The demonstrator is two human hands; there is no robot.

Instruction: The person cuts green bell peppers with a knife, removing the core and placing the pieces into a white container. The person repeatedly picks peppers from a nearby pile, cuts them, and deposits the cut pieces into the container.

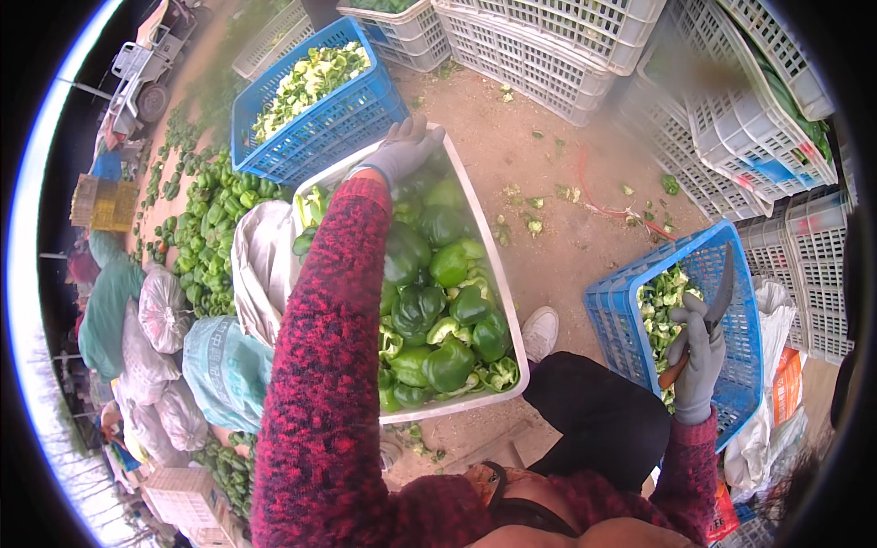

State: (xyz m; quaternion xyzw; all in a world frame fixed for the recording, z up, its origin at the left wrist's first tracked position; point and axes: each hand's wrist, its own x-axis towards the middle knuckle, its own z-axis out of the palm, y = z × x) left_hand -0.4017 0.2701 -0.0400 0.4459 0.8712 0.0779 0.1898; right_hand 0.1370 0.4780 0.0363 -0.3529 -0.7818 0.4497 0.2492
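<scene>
My left hand [397,153], in a grey glove, rests with fingers extended at the far rim of a white crate [512,355] of green peppers [449,362], some cut open. My sleeved forearm crosses over the crate and hides part of it. On the right, my gloved right hand [696,361] holds a knife [720,290] with its curved blade pointing up, inside a blue crate [607,316] of chopped pale-green pepper pieces [658,301]. Another blue crate [311,123], heaped with similar pieces, stands beyond my left hand.
Stacked grey crates [530,64] line the back and right. Loose peppers [219,210] and filled sacks [219,374] lie on the left, with a vehicle [151,82] behind. Scraps and a red cord [598,196] lie on the dirt floor [521,173]. My shoe [539,331] is beside the white crate.
</scene>
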